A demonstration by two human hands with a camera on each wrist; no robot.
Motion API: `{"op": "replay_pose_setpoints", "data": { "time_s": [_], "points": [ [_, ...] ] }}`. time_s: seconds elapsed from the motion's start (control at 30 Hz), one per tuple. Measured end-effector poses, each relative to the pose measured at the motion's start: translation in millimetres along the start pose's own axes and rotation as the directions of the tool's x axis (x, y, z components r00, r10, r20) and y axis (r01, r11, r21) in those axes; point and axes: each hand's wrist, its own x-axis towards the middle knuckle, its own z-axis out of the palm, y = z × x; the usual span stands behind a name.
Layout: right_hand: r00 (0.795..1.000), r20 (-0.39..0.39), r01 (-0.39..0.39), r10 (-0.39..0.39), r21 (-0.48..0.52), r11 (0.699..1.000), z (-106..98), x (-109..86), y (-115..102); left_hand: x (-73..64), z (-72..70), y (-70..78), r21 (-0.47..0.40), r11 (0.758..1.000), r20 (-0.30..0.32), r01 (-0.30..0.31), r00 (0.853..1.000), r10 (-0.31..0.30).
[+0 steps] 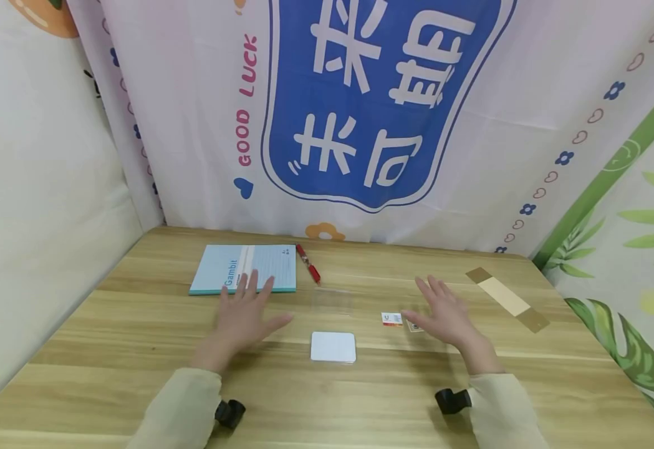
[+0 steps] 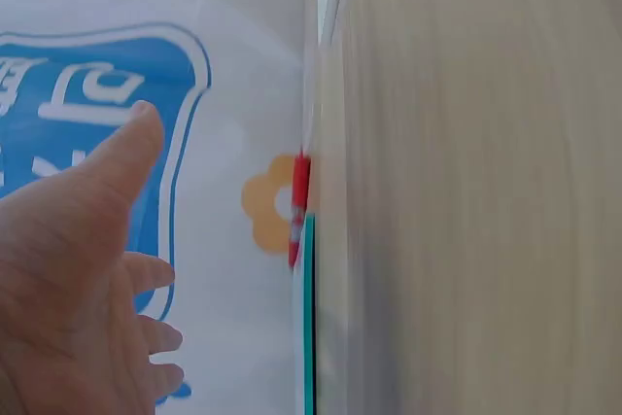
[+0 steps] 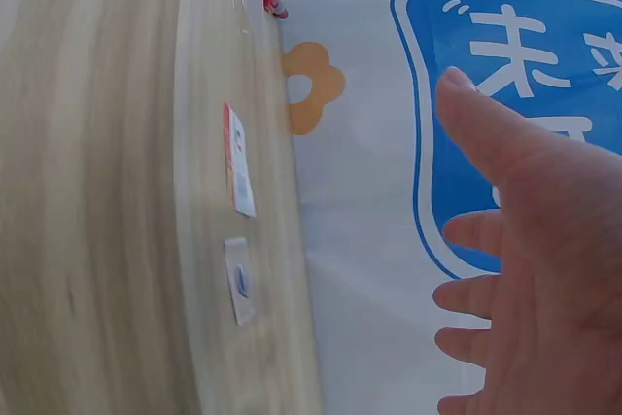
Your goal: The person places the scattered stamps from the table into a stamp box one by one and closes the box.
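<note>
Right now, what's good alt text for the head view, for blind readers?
A person's left hand and right hand reach over a wooden table, holding nothing, with a white card between them. A blue notebook and red pen lie farther back; two small cards lie by the right hand.

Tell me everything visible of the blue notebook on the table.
The blue notebook lies flat, apparently closed, toward the back left of the table. Its paper-looking cover carries "Gambit" sideways and a white band; its near edge is teal. A red pen lies beside its right edge. The left hand hovers in front, seemingly not touching.
</note>
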Motion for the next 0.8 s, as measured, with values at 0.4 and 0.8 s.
{"op": "replay_pose_setpoints", "data": {
  "time_s": [0.4,0.8],
  "points": [
    [1.0,0.005,0.016,-0.017,0.17,0.985,29.9,8.0,3.4,-0.8,28.2,20.5,-0.37,0.92,-0.066,-0.13,0.991,0.114],
    [0.997,-0.029,-0.051,0.077,0.515,0.856,57.8,8.8,21.7,-8.0,49.6,28.5,-0.557,0.818,0.004,-0.141,0.985,0.173]
  ]
}}
